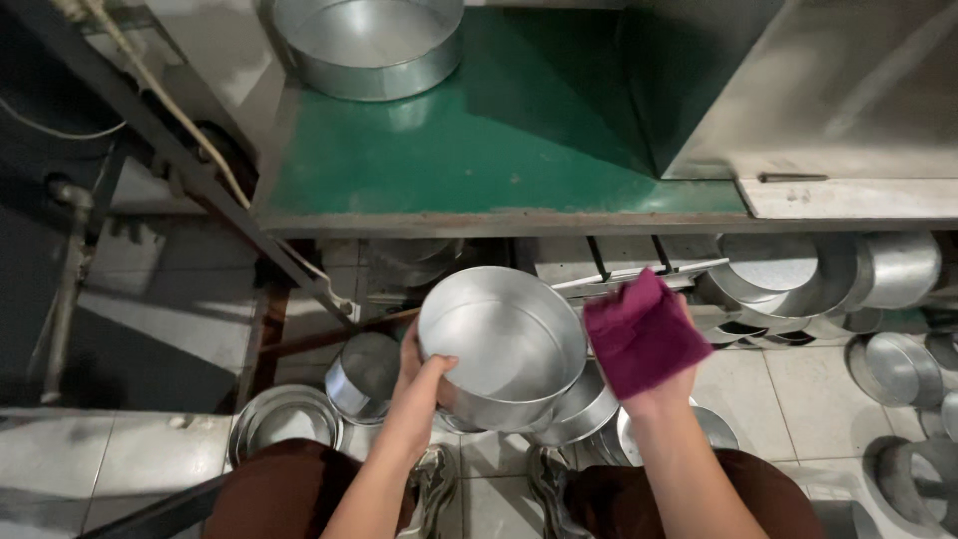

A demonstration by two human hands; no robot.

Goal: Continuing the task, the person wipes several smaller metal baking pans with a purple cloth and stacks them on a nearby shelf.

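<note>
Centrally, the left hand (414, 371) pinches the rim of a round aluminium cake tin (502, 346), held tilted above the tiled floor (788, 394) below the green bench (519, 130) edge. The right hand (654, 384) clutches a maroon cloth (644, 334). The tin looks light, stiff and smooth; the rim seems the surest hold.

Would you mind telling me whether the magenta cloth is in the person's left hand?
No, the magenta cloth is gripped by the right hand, while the left hand holds the round metal pan.
</note>
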